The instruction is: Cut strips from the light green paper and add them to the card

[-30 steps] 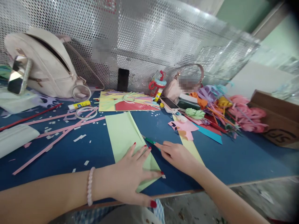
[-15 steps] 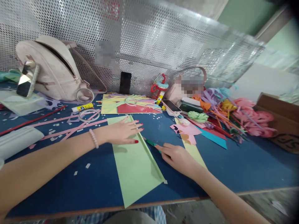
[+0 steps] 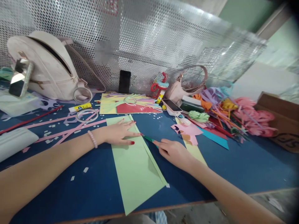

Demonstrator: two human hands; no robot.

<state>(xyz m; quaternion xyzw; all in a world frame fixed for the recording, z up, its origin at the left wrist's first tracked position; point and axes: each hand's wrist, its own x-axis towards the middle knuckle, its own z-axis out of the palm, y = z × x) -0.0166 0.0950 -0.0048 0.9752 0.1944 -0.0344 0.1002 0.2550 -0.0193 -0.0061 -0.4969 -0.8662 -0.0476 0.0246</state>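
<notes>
A long light green paper sheet [image 3: 135, 168] lies on the blue table [image 3: 233, 168], with a narrow fold raised along its right edge. My left hand [image 3: 119, 133] presses flat on the sheet's far part, fingers spread toward the fold. My right hand [image 3: 174, 152] rests on the table just right of the sheet, its fingers closed on a green pencil [image 3: 148, 138] whose tip touches the sheet's right edge near my left fingertips.
A beige bag [image 3: 44, 65] and a mirror [image 3: 20, 77] stand at the back left. Pink paper strips [image 3: 60, 130], tape rings [image 3: 87, 114] and a glue stick [image 3: 79, 107] lie left. Coloured paper pile [image 3: 130, 104], phones, paper flowers [image 3: 233, 112] and a cardboard box [image 3: 277, 121] crowd the back and right.
My left hand slid from the sheet's near end up to its far part. The pencil tip in my right hand now meets the sheet's right edge. The camera shifted slightly.
</notes>
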